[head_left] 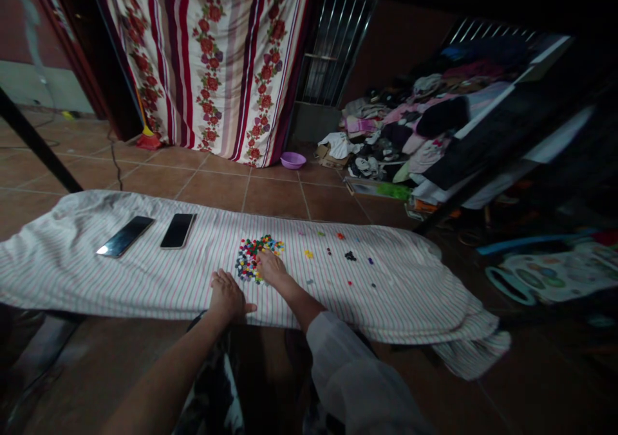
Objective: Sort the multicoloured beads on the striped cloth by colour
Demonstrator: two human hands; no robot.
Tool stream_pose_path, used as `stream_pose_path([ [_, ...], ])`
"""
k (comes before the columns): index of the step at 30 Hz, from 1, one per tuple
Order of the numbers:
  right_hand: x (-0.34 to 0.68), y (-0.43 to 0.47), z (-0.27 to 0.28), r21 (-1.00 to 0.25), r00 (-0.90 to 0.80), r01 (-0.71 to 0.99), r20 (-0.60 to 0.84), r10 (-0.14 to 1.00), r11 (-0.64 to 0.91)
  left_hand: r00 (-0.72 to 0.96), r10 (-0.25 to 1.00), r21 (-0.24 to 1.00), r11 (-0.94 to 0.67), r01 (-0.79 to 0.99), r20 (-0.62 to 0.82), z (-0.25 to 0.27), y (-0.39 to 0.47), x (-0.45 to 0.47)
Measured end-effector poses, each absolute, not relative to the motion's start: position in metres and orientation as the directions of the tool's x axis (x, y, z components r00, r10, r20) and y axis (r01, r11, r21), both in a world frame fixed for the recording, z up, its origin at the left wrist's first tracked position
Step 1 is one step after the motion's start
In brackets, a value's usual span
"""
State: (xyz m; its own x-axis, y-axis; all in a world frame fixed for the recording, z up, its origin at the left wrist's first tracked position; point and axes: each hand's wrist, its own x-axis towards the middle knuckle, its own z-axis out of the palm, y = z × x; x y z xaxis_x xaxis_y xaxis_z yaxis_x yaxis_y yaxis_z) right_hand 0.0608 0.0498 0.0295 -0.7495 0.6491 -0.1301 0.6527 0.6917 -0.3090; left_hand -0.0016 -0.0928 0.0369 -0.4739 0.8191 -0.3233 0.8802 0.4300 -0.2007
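A mixed pile of small colourful beads [248,251] lies on a striped cloth [145,287]. My right hand [271,268] reaches into the pile's right side, its fingers bent and drawn together at the tips; anything between them is too small to make out. Near the cloth's front edge rests my left hand [228,295], thumb out to the side, holding nothing. To the right of the pile sit small single-colour groups, among them yellow beads [308,254], black beads [350,256], orange-red beads [340,236] and green beads [321,233].
Two phones, one dark [177,231] and one reflecting light [126,237], lie left of the pile. Beyond are a floral curtain [207,68], a purple basin [293,160] and a heap of clothes [400,120]. A dark pole [38,142] slants at the left.
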Motion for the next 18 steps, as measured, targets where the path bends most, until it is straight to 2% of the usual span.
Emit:
stream_pose_path([
  [7,0.062,0.051,0.032,-0.310,-0.739,0.666,-0.153,0.656,0.678,-0.475,0.820,-0.210,0.428,0.879,-0.318,0.034,-0.093,-0.002],
  [12,0.063,0.048,0.031,-0.343,-0.759,0.635,-0.106,0.643,0.692,-0.471,0.807,-0.185,0.433,0.882,-0.355,0.044,-0.093,-0.002],
  [18,0.059,0.051,0.028,-0.317,-0.785,0.611,-0.128,0.606,0.725,-0.472,0.806,-0.226,0.416,0.881,-0.357,0.046,-0.093,0.001],
])
